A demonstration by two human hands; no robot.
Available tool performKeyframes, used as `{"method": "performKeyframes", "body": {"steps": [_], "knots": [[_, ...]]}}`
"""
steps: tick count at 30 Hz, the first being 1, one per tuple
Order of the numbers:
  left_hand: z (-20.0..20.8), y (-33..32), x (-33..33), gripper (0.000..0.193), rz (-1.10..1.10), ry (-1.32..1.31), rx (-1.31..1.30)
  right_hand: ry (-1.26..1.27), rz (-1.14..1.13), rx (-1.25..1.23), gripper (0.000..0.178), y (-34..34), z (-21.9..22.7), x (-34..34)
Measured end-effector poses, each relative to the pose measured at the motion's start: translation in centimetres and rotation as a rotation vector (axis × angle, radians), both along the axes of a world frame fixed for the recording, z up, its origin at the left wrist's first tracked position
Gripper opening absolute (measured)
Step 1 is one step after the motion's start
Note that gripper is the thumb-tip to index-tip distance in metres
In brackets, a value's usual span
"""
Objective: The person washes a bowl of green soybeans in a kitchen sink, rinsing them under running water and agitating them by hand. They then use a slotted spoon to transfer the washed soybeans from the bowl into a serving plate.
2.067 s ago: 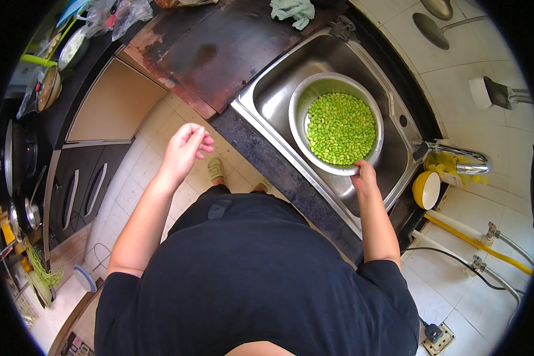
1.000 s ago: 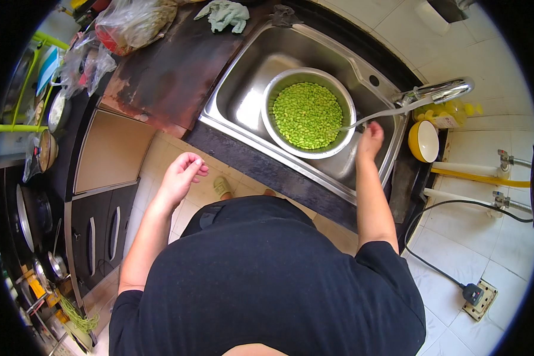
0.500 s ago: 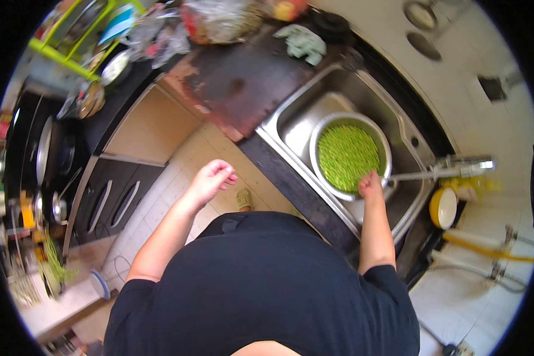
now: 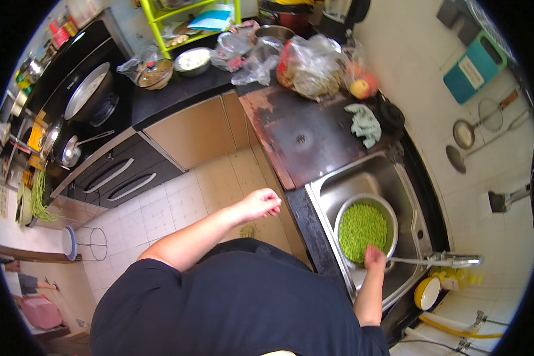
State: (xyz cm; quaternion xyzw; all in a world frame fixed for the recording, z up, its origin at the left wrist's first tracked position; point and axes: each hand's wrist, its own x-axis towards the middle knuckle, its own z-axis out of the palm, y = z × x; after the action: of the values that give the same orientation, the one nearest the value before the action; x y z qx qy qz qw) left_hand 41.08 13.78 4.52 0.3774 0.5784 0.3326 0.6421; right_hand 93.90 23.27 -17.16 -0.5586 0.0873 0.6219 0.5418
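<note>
A round metal basin point(image 4: 393, 221) filled with small green beans point(image 4: 362, 234) sits in the stainless steel sink point(image 4: 362, 180) on my right. My right hand point(image 4: 374, 258) is at the basin's near right rim and appears closed on it. Its fingertips are hidden on the bean side. Beside that hand, the faucet spout point(image 4: 418, 261) reaches in from the wall. Held in the air in front of my body, left of the sink edge, is my left hand point(image 4: 261, 203). Its fingers curl in, with nothing visible in them.
A dark board point(image 4: 302, 139) beyond the sink bears a pale green cloth point(image 4: 365, 126) and plastic bags point(image 4: 315, 65). Right of the sink lies a yellow bowl point(image 4: 426, 293). At the left are a wok point(image 4: 89, 95) on the stove and a lidded glass bowl point(image 4: 155, 75).
My view has swung left, so the counter and sink appear lower and farther right. My left hand has shifted right, closer to the sink counter. The right hand stays at the basin rim.
</note>
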Motion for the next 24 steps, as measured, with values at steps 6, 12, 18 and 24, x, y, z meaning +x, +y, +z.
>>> {"method": "performKeyframes", "body": {"steps": [6,12,18,24], "knots": [[-0.7,1.3,-1.6,0.021,-0.028,-0.052,0.019,-0.091,-0.003,-0.079,0.018,-2.0,1.2,0.3],[-2.3,1.1,-4.9,0.023,-0.006,-0.087,0.09,-0.232,0.075,-0.164,0.02,-2.0,4.5,-5.0],[-3.3,-1.3,-10.8,0.024,0.146,-0.1,0.069,-0.523,0.527,-0.205,0.016,1.7,3.8,-7.0],[-4.0,-4.7,-17.0,0.023,0.286,-0.064,0.008,-0.798,0.679,-0.244,0.054,2.6,5.6,-12.5]]}}
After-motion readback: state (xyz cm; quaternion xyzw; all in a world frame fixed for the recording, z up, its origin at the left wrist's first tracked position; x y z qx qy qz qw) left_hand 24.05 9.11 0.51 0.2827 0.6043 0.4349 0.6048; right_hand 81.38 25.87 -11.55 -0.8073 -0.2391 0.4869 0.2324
